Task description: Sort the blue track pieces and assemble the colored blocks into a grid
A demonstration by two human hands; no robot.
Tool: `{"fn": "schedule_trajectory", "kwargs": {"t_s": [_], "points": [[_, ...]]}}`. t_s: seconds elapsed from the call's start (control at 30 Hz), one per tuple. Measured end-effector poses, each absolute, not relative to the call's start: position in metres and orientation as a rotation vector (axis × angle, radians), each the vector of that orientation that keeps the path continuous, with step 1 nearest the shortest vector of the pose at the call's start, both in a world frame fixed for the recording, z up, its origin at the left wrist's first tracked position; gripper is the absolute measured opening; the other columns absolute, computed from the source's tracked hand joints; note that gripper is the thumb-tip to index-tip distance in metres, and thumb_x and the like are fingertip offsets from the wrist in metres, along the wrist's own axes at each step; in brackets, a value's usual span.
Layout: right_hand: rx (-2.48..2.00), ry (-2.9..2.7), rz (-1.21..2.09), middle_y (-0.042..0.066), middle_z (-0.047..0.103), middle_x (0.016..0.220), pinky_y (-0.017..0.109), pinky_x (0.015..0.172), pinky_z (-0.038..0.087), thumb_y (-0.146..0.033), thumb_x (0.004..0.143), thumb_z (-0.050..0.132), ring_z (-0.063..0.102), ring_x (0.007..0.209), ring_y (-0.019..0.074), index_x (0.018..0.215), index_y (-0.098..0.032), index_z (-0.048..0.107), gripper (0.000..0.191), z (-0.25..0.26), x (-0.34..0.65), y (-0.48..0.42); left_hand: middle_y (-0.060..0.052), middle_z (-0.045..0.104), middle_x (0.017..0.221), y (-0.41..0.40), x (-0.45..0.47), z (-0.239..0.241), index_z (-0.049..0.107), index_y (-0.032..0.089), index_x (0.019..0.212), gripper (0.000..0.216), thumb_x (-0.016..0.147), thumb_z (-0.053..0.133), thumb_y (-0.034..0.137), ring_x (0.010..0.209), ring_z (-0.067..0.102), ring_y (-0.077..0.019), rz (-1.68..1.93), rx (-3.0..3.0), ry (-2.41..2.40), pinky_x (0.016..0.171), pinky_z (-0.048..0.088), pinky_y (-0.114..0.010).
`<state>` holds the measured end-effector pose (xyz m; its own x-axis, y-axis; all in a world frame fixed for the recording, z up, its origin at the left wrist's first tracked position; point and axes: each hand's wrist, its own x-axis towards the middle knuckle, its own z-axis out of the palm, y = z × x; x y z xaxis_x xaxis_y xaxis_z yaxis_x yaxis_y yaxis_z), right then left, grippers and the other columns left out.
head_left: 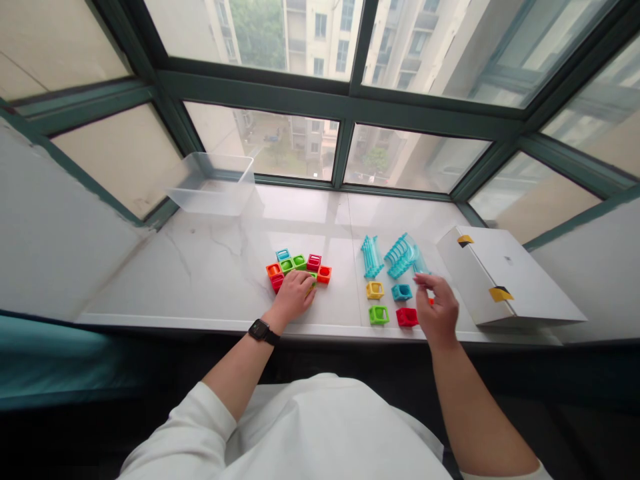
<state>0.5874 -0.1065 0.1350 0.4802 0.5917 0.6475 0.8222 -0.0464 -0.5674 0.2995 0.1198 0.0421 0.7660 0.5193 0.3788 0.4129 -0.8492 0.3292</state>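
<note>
My left hand [296,293] rests on a cluster of hollow cube blocks, its fingers curled down over the near side. Around it show a light-blue block [283,255], a green block [299,261], a red block [314,261] and orange blocks, one being the right-hand orange block [325,274]; the blocks beneath the palm are hidden. To the right, my right hand [438,308] is raised with its fingertips together, beside translucent blue ribbed track pieces [400,255]. Whatever is in that pinch cannot be made out. An orange block [431,301] is partly hidden behind this hand.
Loose yellow [375,290], blue [401,292], green [379,315] and red [407,317] cubes lie left of my right hand. A white box [515,273] with yellow-black tabs stands at right. A clear plastic bin [215,193] sits back left. Windows border the marble sill [210,280].
</note>
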Motion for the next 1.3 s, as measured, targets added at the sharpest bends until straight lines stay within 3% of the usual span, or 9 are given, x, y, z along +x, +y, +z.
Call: {"fn": "schedule_trajectory", "kwargs": {"t_s": [0.1, 0.23, 0.47, 0.63, 0.77, 0.87, 1.1, 1.3], "points": [[-1.725, -1.445, 0.045, 0.006, 0.073, 0.112, 0.040, 0.095, 0.057, -0.020, 0.098, 0.054, 0.070, 0.104, 0.0224, 0.117, -0.025, 0.071, 0.025, 0.138, 0.556, -0.073, -0.010, 0.067, 0.120, 0.120, 0.299, 0.042, 0.069, 0.024, 0.116, 0.020, 0.099, 0.059, 0.027, 0.118, 0.059, -0.0298, 0.696, 2.720, 0.739, 0.113, 0.043, -0.051], [-1.842, -1.648, 0.355, 0.008, 0.068, 0.126, 0.042, 0.107, 0.052, -0.021, 0.096, 0.060, 0.065, 0.120, 0.0248, 0.123, -0.025, 0.069, 0.030, 0.116, 0.522, -0.030, -0.009, 0.068, 0.120, 0.124, 0.298, 0.038, 0.069, 0.025, 0.114, 0.018, 0.097, 0.063, 0.028, 0.119, 0.061, -0.0298, 0.729, 2.661, 0.747, 0.111, 0.045, -0.051], [-2.064, -1.645, 0.454, 0.014, 0.056, 0.145, 0.042, 0.118, 0.043, -0.019, 0.092, 0.066, 0.055, 0.135, 0.0275, 0.144, -0.021, 0.057, 0.053, 0.067, 0.488, 0.015, -0.009, 0.068, 0.128, 0.131, 0.296, 0.031, 0.065, 0.026, 0.124, 0.035, 0.091, 0.073, 0.031, 0.124, 0.062, -0.0308, 0.778, 2.531, 0.765, 0.110, 0.049, -0.050], [-2.182, -1.630, 0.491, 0.017, 0.044, 0.160, 0.044, 0.120, 0.040, -0.021, 0.093, 0.066, 0.048, 0.144, 0.0314, 0.149, -0.020, 0.053, 0.058, 0.055, 0.480, 0.029, -0.011, 0.064, 0.136, 0.133, 0.296, 0.029, 0.060, 0.025, 0.133, 0.045, 0.091, 0.073, 0.033, 0.131, 0.059, -0.0305, 0.781, 2.505, 0.770, 0.115, 0.047, -0.050], [-2.196, -1.657, 0.513, 0.016, 0.035, 0.167, 0.046, 0.121, 0.037, -0.021, 0.094, 0.065, 0.043, 0.148, 0.0324, 0.149, -0.022, 0.052, 0.057, 0.055, 0.479, 0.034, -0.012, 0.063, 0.141, 0.131, 0.296, 0.030, 0.062, 0.026, 0.132, 0.046, 0.090, 0.074, 0.038, 0.139, 0.053, -0.0336, 0.760, 2.565, 0.861, 0.126, 0.031, -0.059], [-2.208, -1.656, 0.545, 0.014, 0.034, 0.168, 0.048, 0.119, 0.038, -0.022, 0.094, 0.065, 0.044, 0.148, 0.0328, 0.149, -0.025, 0.052, 0.056, 0.055, 0.478, 0.035, -0.014, 0.057, 0.151, 0.127, 0.297, 0.030, 0.062, 0.026, 0.135, 0.051, 0.089, 0.074, 0.044, 0.149, 0.042, -0.0402, 0.712, 2.605, 1.014, 0.127, 0.017, -0.069], [-2.222, -1.668, 0.564, 0.015, 0.035, 0.169, 0.048, 0.116, 0.042, -0.023, 0.095, 0.065, 0.048, 0.144, 0.0339, 0.151, -0.025, 0.050, 0.059, 0.048, 0.479, 0.034, -0.016, 0.052, 0.158, 0.126, 0.301, 0.029, 0.062, 0.025, 0.138, 0.059, 0.088, 0.073, 0.054, 0.151, 0.039, -0.0429, 0.588, 2.627, 1.123, 0.126, 0.018, -0.069], [-2.214, -1.696, 0.561, 0.014, 0.048, 0.160, 0.045, 0.115, 0.043, -0.022, 0.093, 0.065, 0.052, 0.139, 0.0325, 0.153, -0.024, 0.048, 0.063, 0.048, 0.480, 0.032, -0.016, 0.053, 0.158, 0.128, 0.301, 0.028, 0.063, 0.025, 0.137, 0.058, 0.088, 0.073, 0.054, 0.151, 0.040, -0.0418, 0.593, 2.634, 1.118, 0.126, 0.019, -0.068]]}}
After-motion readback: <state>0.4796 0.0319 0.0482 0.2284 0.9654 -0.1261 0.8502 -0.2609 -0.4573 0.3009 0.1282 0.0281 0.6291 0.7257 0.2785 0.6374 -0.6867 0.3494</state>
